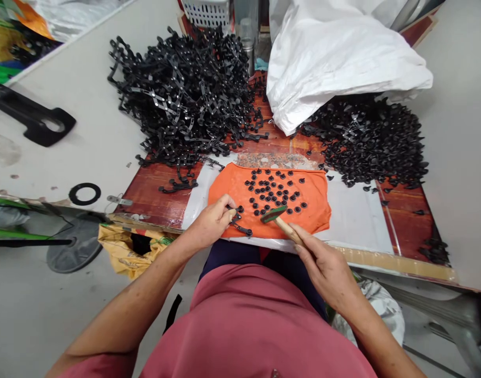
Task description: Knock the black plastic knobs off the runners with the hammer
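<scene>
My left hand (212, 223) is closed in a pinch on a thin black jointed plastic piece (241, 228) with round knobs, low over the left part of an orange cloth (317, 202). Fingers of my right hand (329, 265) wrap round the wooden handle of a small hammer (289, 230). Its greenish head hovers over or rests on the cloth's front middle; I cannot tell which. Several small black round caps (268, 198) stand spread across the cloth between and beyond my hands. My left fingers partly hide the jointed piece.
A tall heap of black jointed pieces (189, 100) lies at the back left. Under a white sack (342, 63) at the back right spreads a pile of small black parts (376, 142). Behind stands a white basket (207, 13). A black ring (85, 194) lies at left.
</scene>
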Available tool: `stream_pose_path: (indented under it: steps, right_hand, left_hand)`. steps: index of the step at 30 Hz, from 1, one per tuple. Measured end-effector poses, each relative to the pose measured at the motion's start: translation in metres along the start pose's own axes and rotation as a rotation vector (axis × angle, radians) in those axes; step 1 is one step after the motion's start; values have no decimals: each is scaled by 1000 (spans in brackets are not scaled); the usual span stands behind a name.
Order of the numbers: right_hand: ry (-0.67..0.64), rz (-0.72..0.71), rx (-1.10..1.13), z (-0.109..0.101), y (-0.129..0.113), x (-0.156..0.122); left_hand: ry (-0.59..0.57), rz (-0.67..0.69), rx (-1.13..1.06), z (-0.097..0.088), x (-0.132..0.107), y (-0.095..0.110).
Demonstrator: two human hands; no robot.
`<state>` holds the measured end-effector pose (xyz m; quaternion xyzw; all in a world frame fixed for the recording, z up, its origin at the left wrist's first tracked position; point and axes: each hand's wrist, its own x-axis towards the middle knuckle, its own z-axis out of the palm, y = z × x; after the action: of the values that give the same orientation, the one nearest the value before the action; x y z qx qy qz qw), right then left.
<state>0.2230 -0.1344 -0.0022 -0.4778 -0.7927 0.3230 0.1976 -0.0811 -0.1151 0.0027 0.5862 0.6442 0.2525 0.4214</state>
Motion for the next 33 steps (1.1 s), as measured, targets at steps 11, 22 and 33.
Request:
stream_pose_path:
  steps: [11,22,33]
  right_hand:
    - [36,-180,-261,0,-40,46]
    - [-27,-158,-433,8,-39,50]
    - [-21,-161,-555,5,-46,51]
  left_hand:
    - [31,20,42,0,3,2]
    - [26,26,84,1,3,-3]
    - [7,-12,146,2,5,-2]
